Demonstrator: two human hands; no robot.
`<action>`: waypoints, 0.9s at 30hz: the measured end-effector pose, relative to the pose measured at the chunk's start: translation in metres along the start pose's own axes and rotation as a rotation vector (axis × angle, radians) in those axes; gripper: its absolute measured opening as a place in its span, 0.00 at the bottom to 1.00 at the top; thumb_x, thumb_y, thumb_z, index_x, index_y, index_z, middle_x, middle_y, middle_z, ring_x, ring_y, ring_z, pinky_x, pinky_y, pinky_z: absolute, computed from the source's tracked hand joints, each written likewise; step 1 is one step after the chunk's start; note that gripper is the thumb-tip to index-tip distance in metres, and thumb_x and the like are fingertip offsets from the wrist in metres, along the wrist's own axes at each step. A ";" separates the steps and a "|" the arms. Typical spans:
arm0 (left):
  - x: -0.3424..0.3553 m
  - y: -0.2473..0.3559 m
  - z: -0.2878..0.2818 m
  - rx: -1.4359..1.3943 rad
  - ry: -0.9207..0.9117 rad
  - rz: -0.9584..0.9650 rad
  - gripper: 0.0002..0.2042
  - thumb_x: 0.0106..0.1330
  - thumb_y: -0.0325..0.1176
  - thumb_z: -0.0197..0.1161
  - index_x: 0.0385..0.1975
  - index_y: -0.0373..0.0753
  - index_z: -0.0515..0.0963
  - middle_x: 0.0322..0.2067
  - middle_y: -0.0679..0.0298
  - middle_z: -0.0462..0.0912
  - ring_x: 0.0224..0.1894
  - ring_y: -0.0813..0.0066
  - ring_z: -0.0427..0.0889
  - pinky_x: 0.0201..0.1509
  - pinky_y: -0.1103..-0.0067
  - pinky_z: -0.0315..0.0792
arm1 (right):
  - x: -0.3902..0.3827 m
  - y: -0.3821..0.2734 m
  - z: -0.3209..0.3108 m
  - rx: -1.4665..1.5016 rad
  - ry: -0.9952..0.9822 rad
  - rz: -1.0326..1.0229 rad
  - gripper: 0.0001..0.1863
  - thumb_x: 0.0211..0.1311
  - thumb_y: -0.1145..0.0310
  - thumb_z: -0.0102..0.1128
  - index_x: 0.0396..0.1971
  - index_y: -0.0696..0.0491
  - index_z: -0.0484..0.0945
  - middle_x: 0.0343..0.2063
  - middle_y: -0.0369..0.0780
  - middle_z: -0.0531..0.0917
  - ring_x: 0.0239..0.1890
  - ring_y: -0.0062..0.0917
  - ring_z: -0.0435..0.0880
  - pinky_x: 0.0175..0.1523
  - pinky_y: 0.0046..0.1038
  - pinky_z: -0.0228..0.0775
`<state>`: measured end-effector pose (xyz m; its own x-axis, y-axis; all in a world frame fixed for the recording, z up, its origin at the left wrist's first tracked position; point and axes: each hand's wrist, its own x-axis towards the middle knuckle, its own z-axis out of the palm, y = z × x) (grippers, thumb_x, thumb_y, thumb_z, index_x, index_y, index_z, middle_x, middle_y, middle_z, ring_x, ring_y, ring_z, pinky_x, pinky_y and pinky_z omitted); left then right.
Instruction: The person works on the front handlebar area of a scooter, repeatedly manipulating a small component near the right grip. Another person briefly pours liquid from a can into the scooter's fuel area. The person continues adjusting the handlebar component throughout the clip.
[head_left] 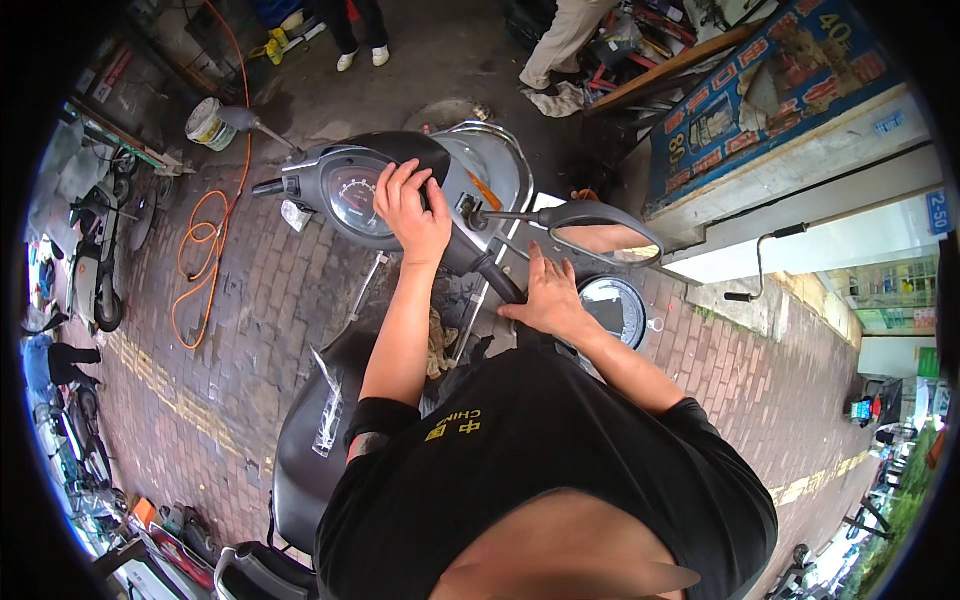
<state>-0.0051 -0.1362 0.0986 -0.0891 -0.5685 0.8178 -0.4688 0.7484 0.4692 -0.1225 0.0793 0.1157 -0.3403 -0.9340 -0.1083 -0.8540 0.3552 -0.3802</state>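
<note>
A grey motor scooter stands in front of me, its handlebar cover carrying a round speedometer. On the right part of that cover rests my left hand, fingers bent and apart over the edge beside the dial. My right hand is by the end of the black handlebar grip, its thumb near the tip and its fingers stretched out. Whether the right palm touches the grip is hidden. Above the right hand, the right mirror sticks out on its stalk. The black seat lies lower left.
A round dial-like object is just right of my right hand. An orange hose coils on the brick paving, near a white bucket. Two people's legs show at the back. A blue sign board leans at right.
</note>
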 end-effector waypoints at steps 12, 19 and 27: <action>0.000 0.000 0.001 0.009 -0.002 -0.005 0.10 0.60 0.27 0.64 0.41 0.41 0.79 0.52 0.64 0.80 0.62 0.54 0.71 0.66 0.61 0.58 | -0.001 -0.003 -0.003 -0.011 0.095 -0.084 0.59 0.43 0.53 0.80 0.69 0.65 0.52 0.55 0.61 0.75 0.63 0.51 0.72 0.72 0.49 0.52; 0.003 0.001 -0.001 0.011 -0.002 -0.003 0.09 0.61 0.26 0.64 0.41 0.40 0.80 0.51 0.63 0.80 0.62 0.53 0.71 0.67 0.61 0.59 | 0.001 -0.001 -0.003 0.000 -0.009 -0.023 0.59 0.42 0.53 0.80 0.68 0.68 0.54 0.51 0.59 0.79 0.60 0.48 0.77 0.72 0.48 0.55; 0.001 0.004 -0.001 0.014 -0.019 -0.021 0.09 0.60 0.26 0.65 0.40 0.39 0.80 0.51 0.63 0.80 0.62 0.54 0.71 0.67 0.61 0.58 | 0.005 -0.003 -0.001 0.108 -0.094 -0.022 0.51 0.43 0.56 0.79 0.63 0.63 0.60 0.41 0.55 0.82 0.49 0.47 0.82 0.64 0.46 0.63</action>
<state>-0.0061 -0.1333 0.1022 -0.0958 -0.5906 0.8013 -0.4830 0.7314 0.4814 -0.1219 0.0739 0.1173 -0.2796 -0.9425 -0.1829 -0.8115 0.3338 -0.4797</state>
